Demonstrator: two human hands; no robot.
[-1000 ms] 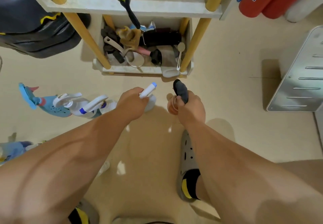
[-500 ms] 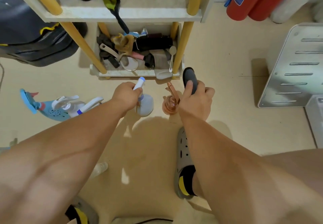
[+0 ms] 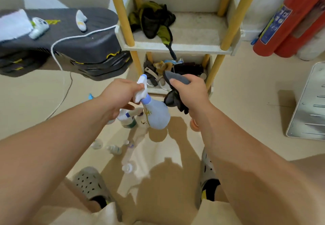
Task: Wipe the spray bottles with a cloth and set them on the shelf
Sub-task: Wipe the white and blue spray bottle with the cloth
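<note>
My left hand (image 3: 121,93) grips the white trigger head of a pale blue spray bottle (image 3: 156,115), which hangs in the air in front of the shelf unit (image 3: 177,48). My right hand (image 3: 190,93) holds a dark grey cloth (image 3: 173,100) just to the right of the bottle, close to its neck. Below my left hand a white spray bottle with a blue collar (image 3: 127,118) stands on the floor. A small orange bottle (image 3: 194,124) sits on the floor, partly hidden under my right wrist. Several small clear bottles (image 3: 114,149) lie on the floor further toward me.
The shelf's middle level holds a dark green-black garment (image 3: 153,20); its bottom level is full of utensils and rags (image 3: 172,68). Stacked dark cases (image 3: 70,49) with a white cable sit left. Red fire extinguishers (image 3: 288,19) stand right, near a metal panel (image 3: 309,105).
My left hand has lifted the blue spray bottle up off the floor. My right hand has let go of the orange bottle and brought the cloth beside the blue one. The view tilted upward.
</note>
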